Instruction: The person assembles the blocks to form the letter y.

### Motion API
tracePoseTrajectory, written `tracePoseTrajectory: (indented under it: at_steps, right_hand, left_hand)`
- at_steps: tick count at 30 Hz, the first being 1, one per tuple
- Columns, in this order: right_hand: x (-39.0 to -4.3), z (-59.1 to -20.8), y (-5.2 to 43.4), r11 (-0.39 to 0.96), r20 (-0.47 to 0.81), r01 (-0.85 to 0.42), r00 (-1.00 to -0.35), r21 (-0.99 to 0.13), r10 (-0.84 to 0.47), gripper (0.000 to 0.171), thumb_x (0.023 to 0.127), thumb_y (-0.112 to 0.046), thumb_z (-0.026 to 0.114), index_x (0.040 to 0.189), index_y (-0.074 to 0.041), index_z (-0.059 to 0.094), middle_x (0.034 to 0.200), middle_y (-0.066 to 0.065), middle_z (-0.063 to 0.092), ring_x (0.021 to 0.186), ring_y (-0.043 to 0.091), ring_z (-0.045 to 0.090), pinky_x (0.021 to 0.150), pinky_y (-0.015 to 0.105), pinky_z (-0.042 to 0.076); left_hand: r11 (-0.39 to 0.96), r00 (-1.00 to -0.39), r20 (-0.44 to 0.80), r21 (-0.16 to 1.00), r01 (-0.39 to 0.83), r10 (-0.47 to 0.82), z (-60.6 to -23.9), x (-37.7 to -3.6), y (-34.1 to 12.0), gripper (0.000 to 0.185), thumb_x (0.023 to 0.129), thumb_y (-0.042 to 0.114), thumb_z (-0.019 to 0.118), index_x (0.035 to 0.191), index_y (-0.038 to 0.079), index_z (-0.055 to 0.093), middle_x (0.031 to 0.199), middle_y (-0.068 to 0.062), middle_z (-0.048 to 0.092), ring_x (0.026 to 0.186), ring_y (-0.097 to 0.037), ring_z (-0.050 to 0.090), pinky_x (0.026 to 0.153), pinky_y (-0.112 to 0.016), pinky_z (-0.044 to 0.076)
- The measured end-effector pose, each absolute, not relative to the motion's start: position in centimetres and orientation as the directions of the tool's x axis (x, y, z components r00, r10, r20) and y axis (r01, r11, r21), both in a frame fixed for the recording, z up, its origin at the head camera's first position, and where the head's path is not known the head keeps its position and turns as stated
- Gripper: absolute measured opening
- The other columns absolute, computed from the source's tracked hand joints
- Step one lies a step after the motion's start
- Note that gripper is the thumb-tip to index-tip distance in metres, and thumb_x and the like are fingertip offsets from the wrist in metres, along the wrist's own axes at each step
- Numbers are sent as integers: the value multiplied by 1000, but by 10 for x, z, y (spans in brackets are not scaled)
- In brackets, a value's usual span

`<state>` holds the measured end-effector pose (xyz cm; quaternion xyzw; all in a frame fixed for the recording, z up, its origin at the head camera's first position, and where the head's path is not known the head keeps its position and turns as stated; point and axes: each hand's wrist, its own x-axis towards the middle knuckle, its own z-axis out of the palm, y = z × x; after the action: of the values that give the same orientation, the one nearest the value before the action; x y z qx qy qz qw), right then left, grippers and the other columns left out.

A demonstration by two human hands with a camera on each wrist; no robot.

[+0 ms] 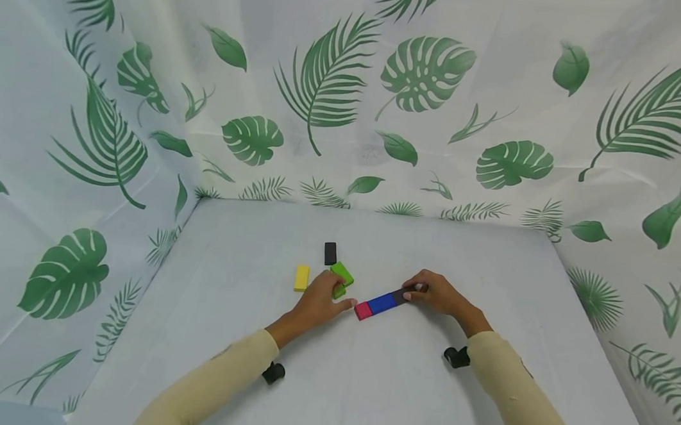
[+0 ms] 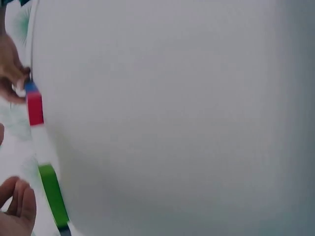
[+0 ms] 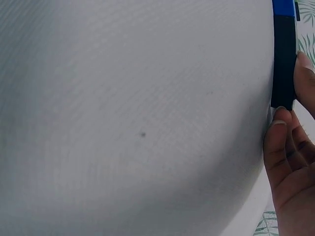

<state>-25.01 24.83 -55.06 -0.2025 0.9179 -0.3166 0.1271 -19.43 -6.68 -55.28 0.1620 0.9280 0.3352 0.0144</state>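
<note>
A red block (image 1: 363, 310), a blue block (image 1: 381, 303) and a black block (image 1: 400, 296) form one slanting row, end to end, on the white table. My right hand (image 1: 439, 293) pinches the black block near the row's right end, with thumb and fingertips at its sides. Over on the left, my left hand (image 1: 320, 299) has its thumb stretched toward the red block's end. Its fingers bend loosely in front of green block pieces (image 1: 343, 272), covering part of the green. Thumb and fingers are apart in the left wrist view, with the green block (image 2: 54, 195) beyond them.
Left of the green pieces lies a yellow block (image 1: 302, 278). Behind them is a second black block (image 1: 330, 254). Leaf-printed cloth (image 1: 343, 161) walls the table (image 1: 247, 233) at the back and sides. Black devices (image 1: 457, 357) are worn under both wrists.
</note>
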Motion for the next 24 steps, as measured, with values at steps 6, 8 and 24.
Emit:
tracePoseTrajectory:
  at_steps: [6,8,24]
  right_hand:
    - [-251,-552,249,716,-99,-302,-883,-629,-459,28,91,-21,75,117,-11,74,106,3,66,88,15,53,77,30,45]
    - [-252,-553,250,713,-96,-304,-882,-632,-462,28,91,-22,75,117,-11,74,106,4,66,88,15,53,77,30,45]
    - [-249,-552,248,707,-89,-304,-883,-639,-460,28,90,-20,75,116,-11,74,107,6,66,88,15,54,78,29,46]
  left_hand:
    - [803,-969,105,544,244,223,-557,-201,-83,66,86,39,79,133,-2,57,116,-12,55,105,-19,53,93,-34,52]
    - [817,-970,99,524,240,221,-558,-202,-86,69,85,39,80,134,-4,56,117,-14,55,105,-21,53,94,-35,52]
    - [861,-974,47,459,219,223,-555,-208,-88,64,83,39,82,126,-4,61,110,-13,62,101,-21,56,91,-35,53]
